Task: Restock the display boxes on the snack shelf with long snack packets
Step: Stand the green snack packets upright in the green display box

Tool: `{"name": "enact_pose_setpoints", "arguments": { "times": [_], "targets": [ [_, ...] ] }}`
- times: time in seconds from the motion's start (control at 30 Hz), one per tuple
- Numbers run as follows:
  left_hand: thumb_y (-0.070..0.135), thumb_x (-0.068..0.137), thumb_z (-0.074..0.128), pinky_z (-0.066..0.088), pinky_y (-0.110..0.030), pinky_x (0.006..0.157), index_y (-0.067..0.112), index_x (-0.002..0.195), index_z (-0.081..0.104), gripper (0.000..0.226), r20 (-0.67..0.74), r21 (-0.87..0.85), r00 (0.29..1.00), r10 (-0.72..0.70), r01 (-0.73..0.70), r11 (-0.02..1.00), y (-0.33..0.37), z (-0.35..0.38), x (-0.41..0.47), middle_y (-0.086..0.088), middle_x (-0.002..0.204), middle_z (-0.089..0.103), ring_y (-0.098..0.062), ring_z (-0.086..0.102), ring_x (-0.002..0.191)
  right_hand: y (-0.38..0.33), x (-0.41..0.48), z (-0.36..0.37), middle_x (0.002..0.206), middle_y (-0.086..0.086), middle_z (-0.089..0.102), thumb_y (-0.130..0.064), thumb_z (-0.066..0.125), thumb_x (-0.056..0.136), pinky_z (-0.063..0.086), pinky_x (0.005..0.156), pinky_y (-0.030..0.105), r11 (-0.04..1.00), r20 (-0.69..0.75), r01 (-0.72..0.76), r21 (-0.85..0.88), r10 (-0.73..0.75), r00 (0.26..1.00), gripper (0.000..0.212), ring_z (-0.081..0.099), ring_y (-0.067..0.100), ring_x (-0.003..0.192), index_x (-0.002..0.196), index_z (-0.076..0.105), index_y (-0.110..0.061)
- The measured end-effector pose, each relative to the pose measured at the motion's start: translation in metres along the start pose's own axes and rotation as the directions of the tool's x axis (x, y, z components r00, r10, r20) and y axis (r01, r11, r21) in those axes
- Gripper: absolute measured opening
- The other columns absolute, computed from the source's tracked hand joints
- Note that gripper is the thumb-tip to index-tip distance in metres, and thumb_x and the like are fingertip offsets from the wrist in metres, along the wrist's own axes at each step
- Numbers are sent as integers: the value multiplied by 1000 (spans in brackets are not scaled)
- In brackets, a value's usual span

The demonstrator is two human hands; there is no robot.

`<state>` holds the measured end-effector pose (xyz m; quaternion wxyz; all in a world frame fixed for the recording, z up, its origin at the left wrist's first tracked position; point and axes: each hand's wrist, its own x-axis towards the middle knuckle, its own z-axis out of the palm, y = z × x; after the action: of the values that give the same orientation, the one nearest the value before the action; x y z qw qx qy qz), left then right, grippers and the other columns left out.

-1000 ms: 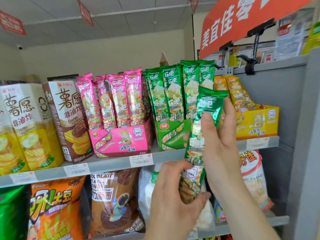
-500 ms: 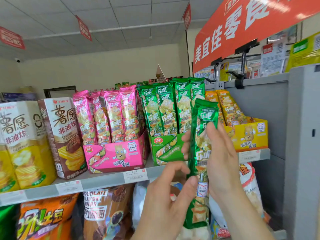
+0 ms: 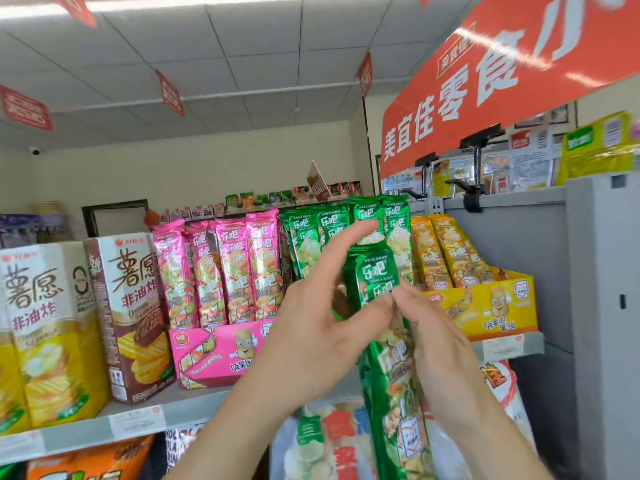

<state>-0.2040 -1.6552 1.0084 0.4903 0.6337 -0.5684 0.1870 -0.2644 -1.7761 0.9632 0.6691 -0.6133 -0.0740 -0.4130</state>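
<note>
Since half a second back, both my hands have climbed and closed in on the upper half of the green packet [image 3: 379, 277], and the head camera has tipped up — more ceiling, less of the lower shelf.

Left hand [image 3: 311, 327]: grip pinched on the packet's left edge, thumb tip against the foil just below the top logo, forefinger stretched up toward 1 o'clock and lying over the green packets in the display [image 3: 311, 233].

Right hand [image 3: 436, 344]: grip clamped on the packet from the 3 o'clock side, fingertips [image 3: 403, 294] meeting the left thumb on the foil.

Green packet held upright, slightly tilted, in front of the shelf — not in any box. Top end overlaps the standing green row; bottom end runs out at 6 o'clock past the frame edge. I cannot tell whether it touches the row behind.

Green display box hidden behind my hands. Pink display box [image 3: 221, 351] at 9 o'clock of the hands, full of pink packets [image 3: 221, 268]. Yellow display box [image 3: 491, 306] at 3 o'clock with orange packets [image 3: 446, 251] leaning back. All sit on the grey shelf [image 3: 194, 407].
</note>
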Motion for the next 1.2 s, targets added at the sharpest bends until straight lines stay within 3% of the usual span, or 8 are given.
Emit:
{"name": "enact_pose_setpoints", "arguments": {
  "times": [0.17, 0.27, 0.43, 0.6, 0.73, 0.83, 0.93, 1.2],
  "targets": [
    [27, 90, 53, 25, -15, 45, 24, 97, 63, 12, -60, -26, 997, 39, -41, 999, 2, -25, 26, 16, 51, 42, -1, 33, 46, -28, 40, -10, 99, -19, 72, -53, 46, 89, 48, 80, 11, 902, 82, 324, -286, -314, 946, 32, 65, -1, 96, 105, 70, -39],
    [20, 87, 52, 28, -14, 46, 16, 93, 62, 12, -149, -12, 986, 77, -79, 997, 10, -41, 50, 15, 54, 45, 0, 36, 50, -52, 85, -21, 109, -19, 65, -42, 56, 88, 43, 88, 14, 748, 208, 440, -497, -390, 897, 26, 58, -4, 106, 112, 66, -37],
    [22, 85, 52, 37, -37, 58, 12, 89, 57, 12, -417, 28, 896, 149, -151, 988, 14, -66, 107, -6, 75, 52, -17, 44, 67, -80, 159, -23, 145, -12, 45, -60, 56, 84, 28, 101, 20, 376, 505, 477, -794, -30, 863, 63, 41, 6, 131, 140, 47, -33],
    [28, 87, 49, 38, -37, 62, 27, 82, 49, 5, -650, 112, 727, 223, -198, 974, 8, -100, 161, 3, 75, 51, -16, 48, 70, -74, 191, -23, 156, -12, 35, -64, 52, 86, 31, 114, 31, 261, 561, 500, -826, 284, 778, 73, 37, 9, 138, 149, 36, -33],
    [26, 92, 45, 40, -27, 65, 29, 84, 43, 9, -749, 243, 581, 319, -207, 948, -3, -114, 188, 15, 73, 50, -1, 47, 65, -61, 196, -35, 155, -11, 36, -64, 52, 87, 26, 109, 20, 237, 578, 530, -814, 239, 780, 71, 34, 7, 140, 148, 37, -31],
    [25, 96, 47, 43, -18, 64, 20, 103, 49, 8, -699, 339, 625, 348, -139, 931, -19, -106, 203, 17, 77, 53, 8, 50, 64, -56, 197, -42, 155, -16, 34, -66, 51, 86, 23, 104, 17, 264, 596, 542, -798, 208, 776, 69, 30, 3, 140, 147, 39, -36],
    [30, 97, 49, 54, -36, 67, 14, 125, 45, 32, -547, 457, 753, 366, -97, 884, -34, -86, 209, 14, 80, 57, -7, 56, 68, -52, 197, -45, 152, -20, 34, -69, 49, 85, 26, 113, 26, 304, 608, 544, -782, 179, 774, 68, 28, 1, 139, 145, 39, -39],
    [26, 100, 50, 55, -42, 62, 18, 127, 42, 29, -326, 484, 879, 349, -161, 860, -42, -62, 220, 15, 82, 60, -5, 58, 64, -51, 195, -47, 136, -29, 36, -67, 51, 83, 30, 111, 25, 408, 656, 562, -719, 133, 743, 63, 33, -11, 127, 140, 45, -41]
  ]
}}
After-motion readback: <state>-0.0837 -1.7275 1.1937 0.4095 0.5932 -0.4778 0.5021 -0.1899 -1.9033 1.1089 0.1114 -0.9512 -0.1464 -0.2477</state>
